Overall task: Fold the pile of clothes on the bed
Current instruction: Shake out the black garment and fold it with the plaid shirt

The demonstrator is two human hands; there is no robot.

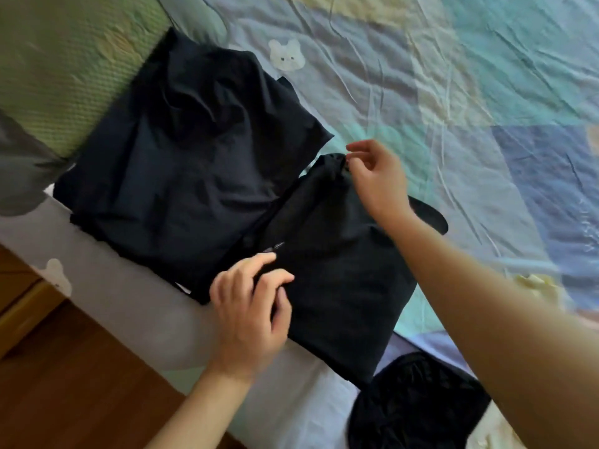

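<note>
Two dark navy garments lie near the bed's edge. A folded stack (181, 170) sits to the left by the pillow. To its right lies a second folded dark garment (337, 286). My left hand (249, 306) rests on this garment's near left corner, fingers curled and pinching the cloth. My right hand (376, 176) is at the garment's far corner, thumb and fingers pinching the fabric edge. A crumpled dark piece (418, 406) lies at the bottom, partly under my right forearm.
The bed has a patchwork blue, teal and yellow sheet (453, 92) with bear prints. A green textured pillow (64, 59) is at top left. The wooden floor (64, 384) shows at bottom left, beyond the mattress edge. A pale yellow cloth (534, 286) peeks out on the right.
</note>
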